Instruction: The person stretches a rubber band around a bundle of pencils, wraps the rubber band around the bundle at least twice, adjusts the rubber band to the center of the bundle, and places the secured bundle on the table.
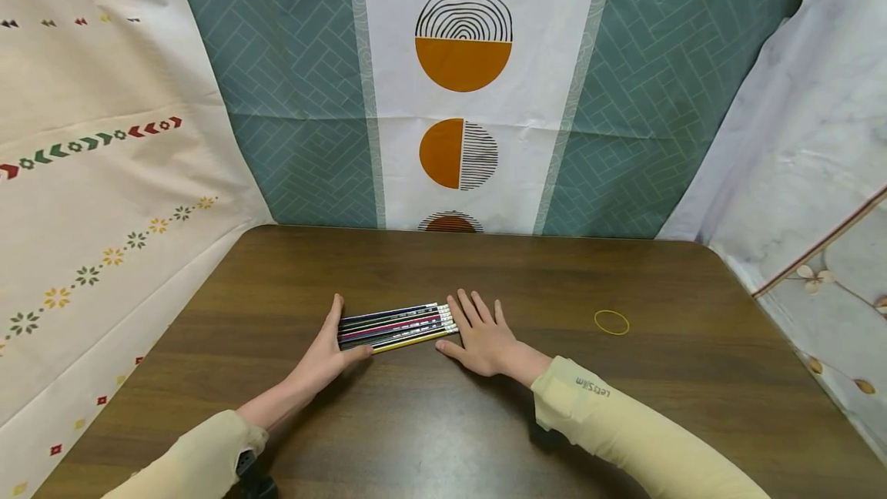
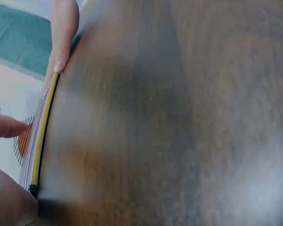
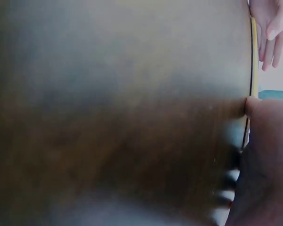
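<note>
In the head view, a flat row of several pencils (image 1: 395,323), black, red and striped, lies on the brown table with a yellow pencil (image 1: 409,342) along the near side. Their white ends point right. My left hand (image 1: 333,346) is at the left ends, thumb on the near side and fingers toward the far side, spread straight around the row. At the right ends, my right hand (image 1: 485,341) lies with fingers extended and spread, its edge against the pencil tips. The left wrist view shows the yellow pencil (image 2: 45,122) running between both hands.
A yellow rubber band (image 1: 613,310) lies on the table (image 1: 443,422) to the right of my right hand. Patterned cloths hang at the back (image 1: 298,98), left (image 1: 104,214) and right (image 1: 783,175) of the table.
</note>
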